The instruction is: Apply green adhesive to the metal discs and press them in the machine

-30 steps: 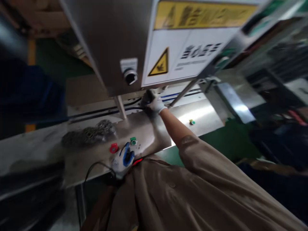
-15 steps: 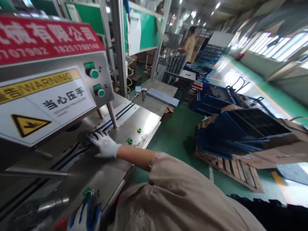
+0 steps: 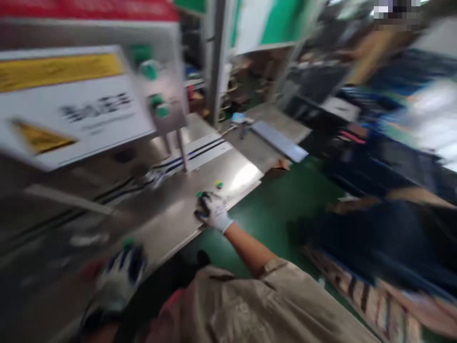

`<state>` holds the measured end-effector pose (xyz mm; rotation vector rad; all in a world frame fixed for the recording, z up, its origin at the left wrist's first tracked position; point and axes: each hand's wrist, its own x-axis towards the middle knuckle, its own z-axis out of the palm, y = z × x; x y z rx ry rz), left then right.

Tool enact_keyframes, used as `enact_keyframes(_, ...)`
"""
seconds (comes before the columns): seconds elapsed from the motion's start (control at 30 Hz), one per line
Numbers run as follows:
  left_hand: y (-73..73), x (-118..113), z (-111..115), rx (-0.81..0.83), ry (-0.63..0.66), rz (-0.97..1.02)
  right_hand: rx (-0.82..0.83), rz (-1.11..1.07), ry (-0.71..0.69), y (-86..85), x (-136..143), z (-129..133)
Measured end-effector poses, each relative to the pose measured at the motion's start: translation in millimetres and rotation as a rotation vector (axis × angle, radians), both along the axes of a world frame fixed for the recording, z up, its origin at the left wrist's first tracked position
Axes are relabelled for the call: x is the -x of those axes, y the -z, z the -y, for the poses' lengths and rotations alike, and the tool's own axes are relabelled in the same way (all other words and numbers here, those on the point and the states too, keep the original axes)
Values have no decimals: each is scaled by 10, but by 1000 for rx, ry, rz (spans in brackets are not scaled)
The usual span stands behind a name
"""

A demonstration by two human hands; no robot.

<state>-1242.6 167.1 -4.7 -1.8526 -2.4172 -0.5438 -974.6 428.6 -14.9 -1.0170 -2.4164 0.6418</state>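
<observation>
My right hand [image 3: 214,211], in a white and dark-blue work glove, rests at the front of the steel machine table [image 3: 164,214]. Its fingers are spread over and beside a green push button [image 3: 199,194], holding nothing that I can see. At lower left my left hand [image 3: 121,271], gloved the same way, has its fingers stretched out and apart just below another green push button [image 3: 128,242]; blur hides whether it touches. Under the press head [image 3: 143,90], a dark, blurred part [image 3: 140,171] sits by the rails.
A yellow-and-green button [image 3: 219,184] lies beyond my right hand. Thin steel posts [image 3: 182,150] stand under the press head. Past the table are a lower grey bench [image 3: 285,121] and a long grey strip [image 3: 280,140]. Blue bins [image 3: 378,233] on a wooden pallet [image 3: 367,295] stand at right.
My right hand has moved from the dark part under the press to the button near the front edge. My left hand stays by its button. The view has shifted with my head.
</observation>
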Motion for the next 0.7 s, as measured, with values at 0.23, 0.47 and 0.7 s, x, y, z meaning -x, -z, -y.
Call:
enact_keyframes(0.23, -95, -271, 288, -195, -542, 304, -58, -206, -234, 44, 739, 284)
enact_keyframes(0.47, 133, -515, 1978, -448, -1382, 270, -88, -112, -353, 54, 1496, 653)
enact_keyframes(0.7, 184, 20, 3376, -867, -1669, 269, -258, 15, -300, 90, 1545, 533)
